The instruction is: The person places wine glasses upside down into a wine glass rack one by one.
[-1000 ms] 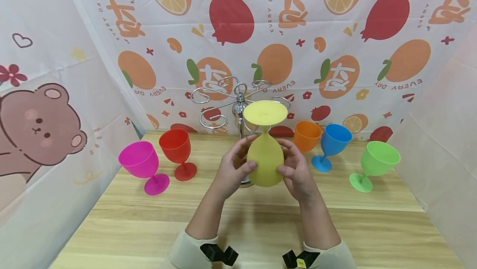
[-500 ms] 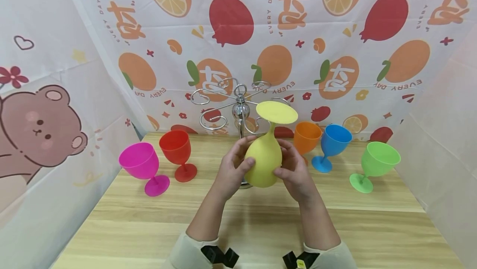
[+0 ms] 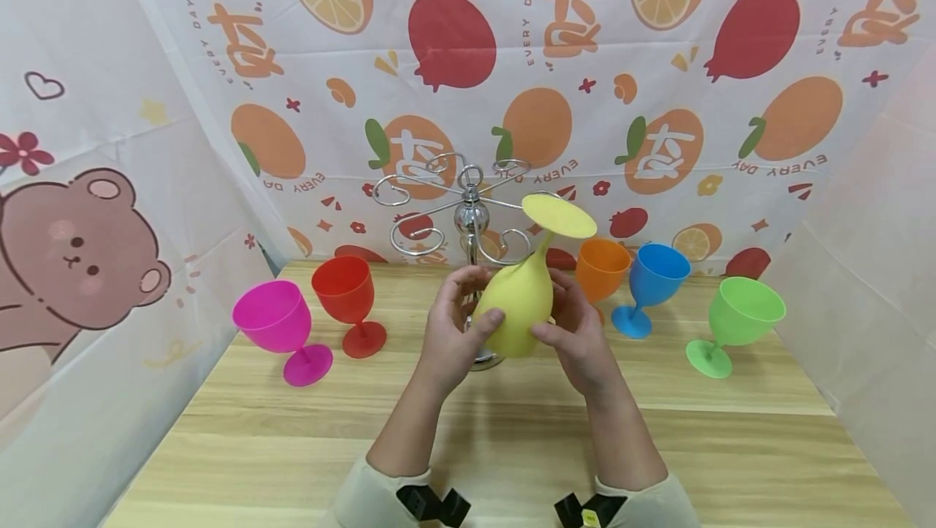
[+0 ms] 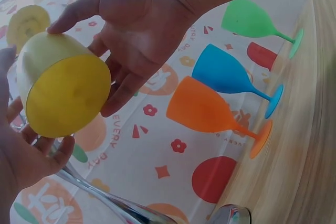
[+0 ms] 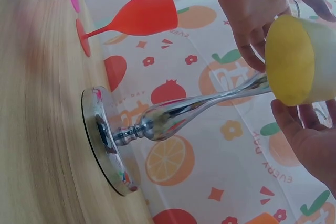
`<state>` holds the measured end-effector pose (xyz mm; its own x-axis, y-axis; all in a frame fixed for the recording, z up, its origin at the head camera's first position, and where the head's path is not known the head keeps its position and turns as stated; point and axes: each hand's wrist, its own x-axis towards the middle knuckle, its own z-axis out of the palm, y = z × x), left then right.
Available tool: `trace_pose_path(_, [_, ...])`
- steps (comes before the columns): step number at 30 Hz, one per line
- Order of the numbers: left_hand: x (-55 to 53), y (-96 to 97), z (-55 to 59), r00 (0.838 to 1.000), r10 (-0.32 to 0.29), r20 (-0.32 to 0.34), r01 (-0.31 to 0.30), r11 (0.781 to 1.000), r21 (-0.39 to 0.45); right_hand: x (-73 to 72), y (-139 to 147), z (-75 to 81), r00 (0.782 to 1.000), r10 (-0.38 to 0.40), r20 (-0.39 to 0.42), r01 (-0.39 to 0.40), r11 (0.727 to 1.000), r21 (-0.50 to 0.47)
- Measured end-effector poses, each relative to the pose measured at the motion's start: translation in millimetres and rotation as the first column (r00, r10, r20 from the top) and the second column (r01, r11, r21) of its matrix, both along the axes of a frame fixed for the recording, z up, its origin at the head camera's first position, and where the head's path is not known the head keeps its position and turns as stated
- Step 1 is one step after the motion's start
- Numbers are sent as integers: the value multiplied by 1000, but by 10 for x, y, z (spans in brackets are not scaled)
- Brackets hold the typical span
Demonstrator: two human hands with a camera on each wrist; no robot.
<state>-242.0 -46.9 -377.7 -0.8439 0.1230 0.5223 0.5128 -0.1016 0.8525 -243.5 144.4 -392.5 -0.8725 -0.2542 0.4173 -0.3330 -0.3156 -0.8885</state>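
A yellow plastic goblet (image 3: 515,305) is held upside down above the table, its bowl opening downward and its round foot uppermost, leaning right. My left hand (image 3: 459,333) grips the bowl's left side, thumb on the front. On the other side my right hand (image 3: 580,339) holds the bowl, its thumb near the lower rim. Both hands also show around the goblet in the left wrist view, where the yellow opening (image 4: 68,95) faces the camera. Directly behind stands a silver metal rack (image 3: 471,215) with curled wire arms, its pole partly hidden by the goblet and hands.
Upright on the wooden table (image 3: 512,455) stand a pink goblet (image 3: 274,314) and a red goblet (image 3: 345,288) at left. An orange goblet (image 3: 601,268), a blue goblet (image 3: 658,274) and a green goblet (image 3: 744,313) stand at right. Printed cloth (image 3: 468,122) hangs behind.
The goblet has tilted: its foot has swung to the right and its bowl slightly left and up. Both hands keep hold of it, with little movement. The other goblets and the rack stay put.
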Motion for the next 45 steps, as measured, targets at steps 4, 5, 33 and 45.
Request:
trace_pose_path(4, [13,4,-13,999,-20,28,22,998,-54,-2,-17,11,998,-47,53,48,998,-28])
trace_pose_path(5, [15,6,-17,999,-22,33,24,997,-67,-2,-21,13,996,-56,66,59,998,-37])
trace_pose_path(33, [-20,31,-50,997,35,63,-27,993,-118,5,-45,64,986,-95,136,99,995,-27])
trace_pose_path(45, [-53,14,-45,994,57,92,-45,991,-122,-11,-53,52,989,-94,118,94,996,2])
